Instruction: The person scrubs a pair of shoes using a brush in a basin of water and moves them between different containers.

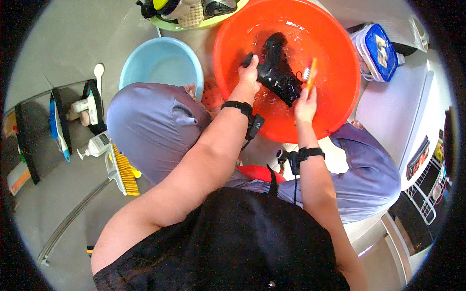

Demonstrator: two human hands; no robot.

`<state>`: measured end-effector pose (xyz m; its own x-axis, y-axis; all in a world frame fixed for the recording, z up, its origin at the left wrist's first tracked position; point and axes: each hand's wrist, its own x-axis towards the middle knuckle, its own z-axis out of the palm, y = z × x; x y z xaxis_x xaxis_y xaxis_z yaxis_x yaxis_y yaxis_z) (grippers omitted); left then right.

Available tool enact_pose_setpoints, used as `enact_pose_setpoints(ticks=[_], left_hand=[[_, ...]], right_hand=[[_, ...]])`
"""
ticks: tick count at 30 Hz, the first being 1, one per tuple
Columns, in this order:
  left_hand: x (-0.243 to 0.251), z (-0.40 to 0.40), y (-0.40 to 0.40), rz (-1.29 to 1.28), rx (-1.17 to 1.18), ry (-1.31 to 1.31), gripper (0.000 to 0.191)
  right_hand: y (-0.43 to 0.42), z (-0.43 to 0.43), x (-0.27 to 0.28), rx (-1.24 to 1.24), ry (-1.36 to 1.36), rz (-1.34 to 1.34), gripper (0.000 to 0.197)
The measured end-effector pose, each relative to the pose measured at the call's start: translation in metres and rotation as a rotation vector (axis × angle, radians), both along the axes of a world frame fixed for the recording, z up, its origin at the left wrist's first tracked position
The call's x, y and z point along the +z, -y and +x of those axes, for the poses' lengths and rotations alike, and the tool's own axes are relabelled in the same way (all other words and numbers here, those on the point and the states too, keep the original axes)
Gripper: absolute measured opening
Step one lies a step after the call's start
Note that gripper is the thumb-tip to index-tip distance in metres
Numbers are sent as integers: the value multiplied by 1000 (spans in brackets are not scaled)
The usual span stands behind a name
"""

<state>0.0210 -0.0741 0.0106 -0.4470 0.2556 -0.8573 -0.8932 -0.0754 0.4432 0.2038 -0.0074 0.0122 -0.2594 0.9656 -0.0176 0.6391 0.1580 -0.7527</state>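
A wet black boot (278, 72) lies tilted over the large orange-red plastic basin (338, 47). At the boot's left side, my left hand (250, 72) grips its dark heel part. My right hand (305, 105) holds a small orange-handled brush (310, 74) with pale bristles, upright at the boot's right edge. A dark loop, perhaps a lace, shows between brush and boot. Some water glistens on the basin's bottom. Whether the bristles touch the boot is unclear.
Left of the basin stands a light-blue basin (127, 62). A green tub (171, 26) with shoes is beyond. A blue-lidded container (382, 52) stands right, near a white appliance (397, 109). A yellow-bristled broom (123, 172) and a pump bottle (97, 144) lie at left.
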Motion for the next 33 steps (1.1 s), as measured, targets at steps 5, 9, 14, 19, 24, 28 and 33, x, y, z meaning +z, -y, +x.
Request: enact_pose_setpoints(ticks=[5,9,14,19,24,28,33], left_hand=[[-68,-12,25,-218,137,-181,55],[-24,11,10,-773,-245,-301,71],[47,55,-2,-620,-1030,-1212,48],[32,66,-8,-469,-1197,-894,57],[52,62,-16,-314,-1204,-1008,53],[65,46,-14,-207,-1153,-966,75],[76,33,-13,-252,-1027,-1151,42]], right_hand=[[-11,20,-22,-179,-24,-488,41],[-4,18,-30,-301,-110,-838,27],[7,-11,-29,-464,-329,-1175,11],[4,-12,2,-325,-626,-1321,11],[-6,-6,38,-229,-793,-1375,13],[-11,-19,54,-105,-729,-1315,14],[-18,-50,71,-64,-545,-1085,14]])
